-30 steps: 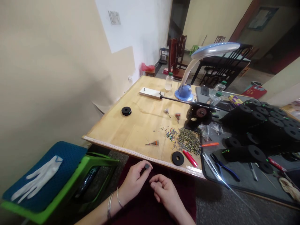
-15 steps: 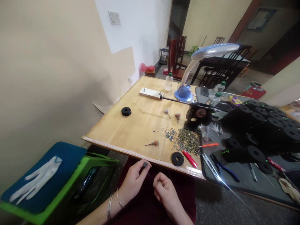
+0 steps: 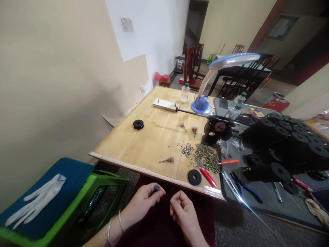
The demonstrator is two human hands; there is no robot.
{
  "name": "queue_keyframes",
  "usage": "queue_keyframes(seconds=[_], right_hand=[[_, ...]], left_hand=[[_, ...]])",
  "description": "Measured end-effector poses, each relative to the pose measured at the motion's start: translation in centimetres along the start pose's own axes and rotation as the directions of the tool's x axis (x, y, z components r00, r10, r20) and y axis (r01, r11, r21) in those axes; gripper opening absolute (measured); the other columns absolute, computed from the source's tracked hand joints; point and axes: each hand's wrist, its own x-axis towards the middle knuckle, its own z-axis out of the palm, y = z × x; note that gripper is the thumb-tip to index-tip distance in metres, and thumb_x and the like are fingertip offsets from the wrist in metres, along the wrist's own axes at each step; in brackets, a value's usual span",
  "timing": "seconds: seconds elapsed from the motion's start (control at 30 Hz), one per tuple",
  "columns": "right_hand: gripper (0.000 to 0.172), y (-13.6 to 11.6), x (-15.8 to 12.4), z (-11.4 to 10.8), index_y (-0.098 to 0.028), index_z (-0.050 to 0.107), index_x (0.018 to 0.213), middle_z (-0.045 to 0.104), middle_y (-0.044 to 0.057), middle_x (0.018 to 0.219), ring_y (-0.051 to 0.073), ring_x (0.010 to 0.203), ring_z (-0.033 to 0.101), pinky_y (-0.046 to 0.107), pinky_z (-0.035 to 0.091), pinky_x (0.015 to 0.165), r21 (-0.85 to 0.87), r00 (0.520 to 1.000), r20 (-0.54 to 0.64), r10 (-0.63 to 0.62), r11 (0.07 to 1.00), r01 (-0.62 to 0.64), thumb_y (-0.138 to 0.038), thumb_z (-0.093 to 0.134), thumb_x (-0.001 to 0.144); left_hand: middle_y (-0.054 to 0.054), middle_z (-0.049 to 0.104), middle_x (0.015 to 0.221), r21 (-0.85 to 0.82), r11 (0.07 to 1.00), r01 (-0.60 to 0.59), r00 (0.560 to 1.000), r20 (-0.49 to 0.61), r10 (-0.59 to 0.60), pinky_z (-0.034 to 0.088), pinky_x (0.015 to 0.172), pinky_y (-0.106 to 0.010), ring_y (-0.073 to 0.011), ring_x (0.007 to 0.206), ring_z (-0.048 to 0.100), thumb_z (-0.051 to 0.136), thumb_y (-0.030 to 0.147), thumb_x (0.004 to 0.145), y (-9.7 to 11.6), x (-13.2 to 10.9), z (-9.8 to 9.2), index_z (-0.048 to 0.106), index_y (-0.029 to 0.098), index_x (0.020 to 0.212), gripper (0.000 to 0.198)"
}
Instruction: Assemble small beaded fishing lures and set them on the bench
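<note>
My left hand (image 3: 147, 199), with silvery bangles at the wrist, is closed on a small dark grey piece (image 3: 156, 187) just off the table's front edge. Its exact kind is too small to tell. To the right, my right hand (image 3: 183, 208) is held apart from it with the fingers curled and pinched. Whatever lies in that pinch is hidden. Beyond both hands, on the table, are an orange-banded bundle of fine bristle-like strands (image 3: 168, 160), a black foam disc (image 3: 191, 178) and a bright red tube (image 3: 208, 177).
Small coloured beads (image 3: 187, 150) lie beside a heap of striped metallic pieces (image 3: 205, 157). A black spool (image 3: 138, 124) sits left. A blue lamp (image 3: 202, 104) and a black winding device (image 3: 218, 127) stand farther back. Blue-handled pliers (image 3: 248, 190) and black foam rolls (image 3: 267, 171) occupy the right mat.
My left hand has shifted slightly down and left and tilted flatter, the grey piece still in its fingers. My right hand has moved slightly right, and the view has tipped up a little.
</note>
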Motion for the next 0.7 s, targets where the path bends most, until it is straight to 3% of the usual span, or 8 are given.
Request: queue_keyframes(seconds=[0.1, 0.23, 0.3, 0.4, 0.47, 0.57, 0.7], right_hand=[[0.038, 0.3, 0.0, 0.1, -0.020, 0.050, 0.066, 0.049, -0.006, 0.048, 0.008, 0.040, 0.037, 0.019, 0.026, 0.041, -0.069, 0.997, 0.002, -0.071, 0.995, 0.071, -0.052, 0.067, 0.074], [0.035, 0.5, -0.2, -0.4, -0.018, 0.056, 0.065, 0.054, -0.003, 0.051, 0.011, 0.046, 0.047, 0.021, 0.035, 0.046, -0.169, 0.989, 0.018, -0.145, 0.975, 0.146, -0.050, 0.065, 0.078], [0.032, 0.3, -0.3, -0.9, -0.017, 0.063, 0.072, 0.064, 0.003, 0.060, 0.015, 0.055, 0.056, 0.022, 0.039, 0.047, -0.222, 0.987, 0.023, -0.162, 0.961, 0.163, -0.049, 0.064, 0.080], [0.036, -0.4, -0.3, -1.8, -0.017, 0.069, 0.097, 0.071, 0.013, 0.089, 0.023, 0.071, 0.063, 0.023, 0.043, 0.043, -0.254, 0.971, -0.067, -0.229, 0.945, 0.205, -0.049, 0.061, 0.082], [0.043, -1.1, -0.3, -1.9, -0.018, 0.065, 0.111, 0.069, 0.016, 0.101, 0.026, 0.080, 0.064, 0.024, 0.045, 0.042, -0.211, 0.958, -0.114, -0.262, 0.949, 0.234, -0.050, 0.061, 0.082], [0.050, -1.8, 0.0, -1.2, -0.019, 0.061, 0.113, 0.067, 0.015, 0.102, 0.027, 0.086, 0.063, 0.023, 0.048, 0.042, -0.060, 0.978, -0.026, -0.207, 0.977, 0.205, -0.052, 0.066, 0.077], [0.046, -1.7, 0.7, 0.3, -0.017, 0.059, 0.097, 0.066, 0.005, 0.076, 0.017, 0.063, 0.061, 0.023, 0.048, 0.047, 0.082, 0.988, 0.125, -0.092, 0.993, 0.082, -0.055, 0.069, 0.073]], left_hand=[[0.000, 0.060, 0.069, -0.055, 0.998, -0.018, 0.999, 0.029, 0.019, 0.041, 0.063, -0.024, -0.0134, 0.065, 0.051, 0.066, 0.035, 0.075, 0.1, 0.2, 1.4, 0.065, 0.014, 0.081, 0.022], [0.003, 0.052, 0.059, -0.067, 0.998, -0.001, 1.000, -0.011, 0.001, 0.038, 0.056, -0.022, -0.0118, 0.058, 0.045, 0.066, 0.036, 0.073, 0.8, 1.0, 2.1, 0.061, 0.015, 0.067, 0.023], [0.004, 0.052, 0.058, -0.055, 0.998, -0.014, 1.000, -0.018, 0.013, 0.037, 0.055, -0.022, -0.0116, 0.057, 0.044, 0.065, 0.036, 0.074, 1.1, 1.2, 2.1, 0.061, 0.015, 0.065, 0.023], [0.002, 0.056, 0.059, -0.028, 0.998, -0.055, 0.998, -0.037, 0.054, 0.038, 0.058, -0.023, -0.0121, 0.058, 0.047, 0.064, 0.035, 0.076, 1.3, 1.1, 1.9, 0.062, 0.014, 0.067, 0.023], [0.002, 0.057, 0.060, 0.004, 0.997, -0.080, 0.995, -0.057, 0.080, 0.039, 0.059, -0.023, -0.0128, 0.059, 0.048, 0.063, 0.036, 0.077, 1.3, 0.9, 1.9, 0.062, 0.014, 0.067, 0.024], [-0.001, 0.061, 0.063, 0.046, 0.992, -0.118, 0.989, -0.082, 0.122, 0.042, 0.061, -0.024, -0.0146, 0.062, 0.052, 0.062, 0.037, 0.079, 1.5, 0.5, 1.9, 0.063, 0.015, 0.067, 0.026], [-0.002, 0.064, 0.063, 0.162, 0.969, -0.188, 0.971, -0.118, 0.208, 0.044, 0.060, -0.023, -0.0153, 0.061, 0.056, 0.059, 0.035, 0.083, 1.7, 0.1, 2.0, 0.065, 0.015, 0.068, 0.025]])
